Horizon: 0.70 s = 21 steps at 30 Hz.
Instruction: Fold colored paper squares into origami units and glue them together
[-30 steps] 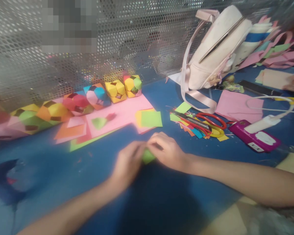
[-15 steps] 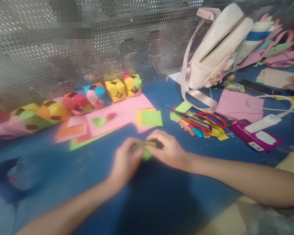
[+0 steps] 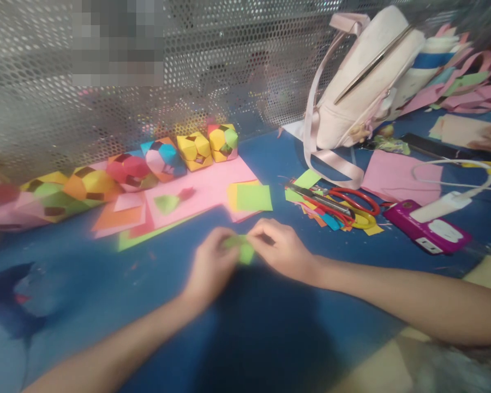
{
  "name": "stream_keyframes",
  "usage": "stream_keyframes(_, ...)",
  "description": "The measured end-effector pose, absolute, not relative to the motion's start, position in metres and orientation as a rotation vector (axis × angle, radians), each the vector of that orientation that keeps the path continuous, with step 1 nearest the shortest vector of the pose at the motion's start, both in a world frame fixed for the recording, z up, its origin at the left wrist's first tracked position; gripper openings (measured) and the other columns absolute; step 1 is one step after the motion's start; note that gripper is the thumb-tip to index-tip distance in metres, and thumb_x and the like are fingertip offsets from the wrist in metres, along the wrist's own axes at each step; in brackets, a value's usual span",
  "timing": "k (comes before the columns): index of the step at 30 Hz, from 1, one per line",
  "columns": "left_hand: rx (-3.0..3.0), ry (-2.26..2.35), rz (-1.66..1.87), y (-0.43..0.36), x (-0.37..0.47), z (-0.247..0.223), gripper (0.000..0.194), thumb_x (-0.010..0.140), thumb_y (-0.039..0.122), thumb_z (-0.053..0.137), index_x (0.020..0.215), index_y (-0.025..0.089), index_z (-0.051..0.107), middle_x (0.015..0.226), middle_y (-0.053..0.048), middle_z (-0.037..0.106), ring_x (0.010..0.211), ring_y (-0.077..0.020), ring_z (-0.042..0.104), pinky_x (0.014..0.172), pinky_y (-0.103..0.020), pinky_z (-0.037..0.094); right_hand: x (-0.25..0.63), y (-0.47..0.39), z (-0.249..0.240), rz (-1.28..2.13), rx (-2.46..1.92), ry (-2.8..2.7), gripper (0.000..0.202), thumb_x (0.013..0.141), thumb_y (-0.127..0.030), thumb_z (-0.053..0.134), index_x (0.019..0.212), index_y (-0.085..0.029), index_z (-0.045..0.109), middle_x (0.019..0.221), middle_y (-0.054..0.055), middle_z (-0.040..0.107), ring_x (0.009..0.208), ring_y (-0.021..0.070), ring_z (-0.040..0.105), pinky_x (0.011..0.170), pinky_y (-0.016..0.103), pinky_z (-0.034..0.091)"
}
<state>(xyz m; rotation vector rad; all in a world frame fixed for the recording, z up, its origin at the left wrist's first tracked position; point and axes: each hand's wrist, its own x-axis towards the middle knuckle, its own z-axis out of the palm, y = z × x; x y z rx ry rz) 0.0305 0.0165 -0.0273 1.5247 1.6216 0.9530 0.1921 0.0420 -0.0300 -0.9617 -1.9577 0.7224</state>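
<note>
A small piece of green paper (image 3: 246, 251) is held between my two hands, low over the blue table (image 3: 180, 333). My left hand (image 3: 215, 259) grips its left side, the fingers curled and a little blurred. At its right edge my right hand (image 3: 280, 248) pinches the paper between thumb and forefinger. Just beyond the hands lies a stack of square papers with a green sheet (image 3: 253, 197) on top. Farther left, a folded green piece (image 3: 167, 204) rests on pink paper (image 3: 213, 191).
A row of folded paper balls, including a yellow one (image 3: 194, 151), lines the perforated metal panel (image 3: 229, 71). To the right are red-handled scissors (image 3: 354, 199) on paper scraps, a purple box (image 3: 427, 226) with a white plug and cable, and a pale backpack (image 3: 362, 82).
The green paper has turned so that more of its flat face shows between my hands. My right fingers have shifted slightly to its right edge.
</note>
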Motion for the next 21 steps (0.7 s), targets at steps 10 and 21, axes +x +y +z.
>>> stream_keyframes(10, 1.539, 1.622, 0.928, 0.017, 0.03, -0.026, 0.009, 0.071, 0.016, 0.054, 0.08, 0.018, 0.057, 0.062, 0.005, 0.056, 0.055, -0.0097, 0.048, 0.051, -0.019, 0.037, 0.192, 0.043, -0.031, 0.786, -1.019, -1.963, 0.019, 0.086, -0.022, 0.048, 0.068, -0.018, 0.052, 0.066, -0.001, 0.055, 0.066, 0.0121, 0.049, 0.065, 0.025, 0.038)
stream_keyframes(21, 1.713, 1.688, 1.004, 0.031, 0.009, -0.022, 0.023, 0.07, 0.014, 0.049, 0.092, 0.019, 0.057, 0.072, 0.003, 0.06, 0.061, -0.0124, 0.053, 0.059, -0.023, 0.044, 0.192, 0.047, -0.029, 0.971, -1.021, -1.876, 0.026, 0.09, -0.028, 0.041, 0.069, -0.018, 0.054, 0.066, -0.001, 0.056, 0.064, 0.0119, 0.054, 0.061, 0.023, 0.042)
